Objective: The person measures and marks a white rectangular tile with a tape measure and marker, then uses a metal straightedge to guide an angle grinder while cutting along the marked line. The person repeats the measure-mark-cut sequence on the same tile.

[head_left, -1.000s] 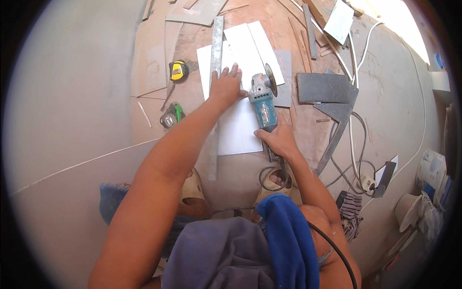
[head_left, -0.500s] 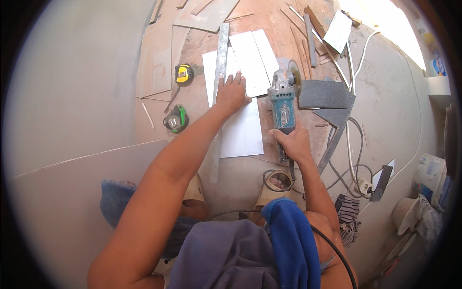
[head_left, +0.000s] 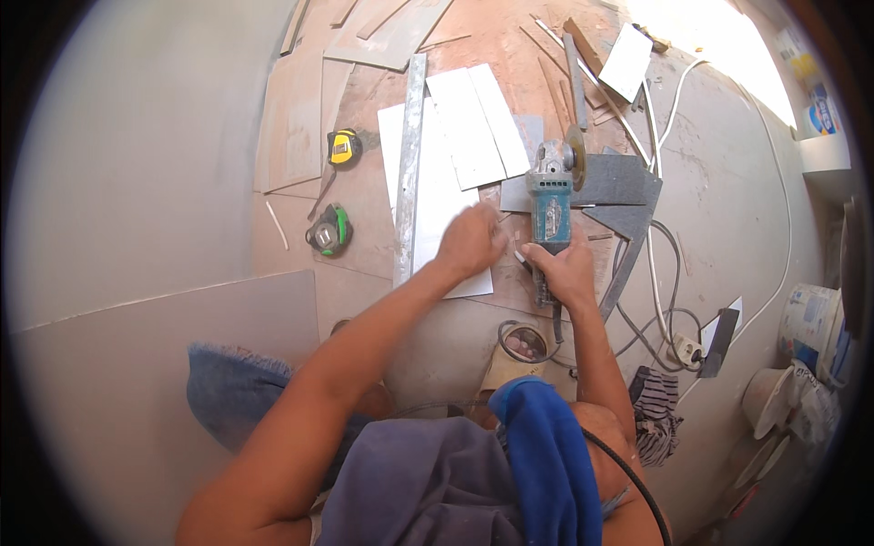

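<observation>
My right hand (head_left: 568, 271) grips the teal angle grinder (head_left: 551, 211) by its rear end; the disc (head_left: 576, 159) stands upright at the top. My left hand (head_left: 472, 238), blurred and with fingers bent, is over the right part of the white tiles (head_left: 437, 218), left of the grinder; whether it holds anything is unclear. A long metal straightedge (head_left: 410, 155) lies lengthwise on the tiles. To their left are a yellow tape measure (head_left: 344, 147) and a green and grey one (head_left: 330, 229).
Grey offcuts (head_left: 619, 182) lie right of the grinder. Loose strips and tile pieces (head_left: 291, 127) surround the work. A power strip (head_left: 687, 349) with tangled cables sits lower right. Buckets (head_left: 810, 323) line the right edge; a grey board (head_left: 155, 364) lies lower left.
My left hand has left the straightedge, moving down and to the right, its fingers now more bent. My right hand and the grinder have shifted right, away from the tiles.
</observation>
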Motion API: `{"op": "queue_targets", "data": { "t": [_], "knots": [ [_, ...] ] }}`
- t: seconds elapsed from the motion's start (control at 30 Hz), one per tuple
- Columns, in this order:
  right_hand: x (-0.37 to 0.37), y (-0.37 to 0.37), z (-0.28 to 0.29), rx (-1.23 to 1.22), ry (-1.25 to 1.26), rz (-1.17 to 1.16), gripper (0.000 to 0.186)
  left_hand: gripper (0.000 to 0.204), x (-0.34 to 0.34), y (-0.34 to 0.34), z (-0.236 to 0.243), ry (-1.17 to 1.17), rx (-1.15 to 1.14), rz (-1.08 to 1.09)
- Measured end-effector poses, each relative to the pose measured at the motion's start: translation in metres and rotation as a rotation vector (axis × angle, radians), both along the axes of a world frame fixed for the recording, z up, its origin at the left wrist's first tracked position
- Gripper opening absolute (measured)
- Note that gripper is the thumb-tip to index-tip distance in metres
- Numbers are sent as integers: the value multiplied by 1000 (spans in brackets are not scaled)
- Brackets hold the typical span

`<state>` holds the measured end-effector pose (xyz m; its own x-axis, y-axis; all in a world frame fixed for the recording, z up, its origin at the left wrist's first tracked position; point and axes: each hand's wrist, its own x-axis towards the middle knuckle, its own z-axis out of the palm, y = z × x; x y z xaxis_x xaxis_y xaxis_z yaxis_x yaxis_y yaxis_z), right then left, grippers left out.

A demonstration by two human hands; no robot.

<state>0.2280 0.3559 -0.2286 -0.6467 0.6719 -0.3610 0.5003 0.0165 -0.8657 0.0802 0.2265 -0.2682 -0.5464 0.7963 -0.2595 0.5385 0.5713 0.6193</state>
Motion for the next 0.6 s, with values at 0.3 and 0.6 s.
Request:
{"op": "queue_targets", "data": {
  "t": [0.3,0.6],
  "knots": [
    [-2,4,-10,73,78,-48,65,69,72,-11,22,-562,34,-198],
    [0,5,0,64,89,-51,64,59,86,-11,20,-392,-29,-145]
  ]
}}
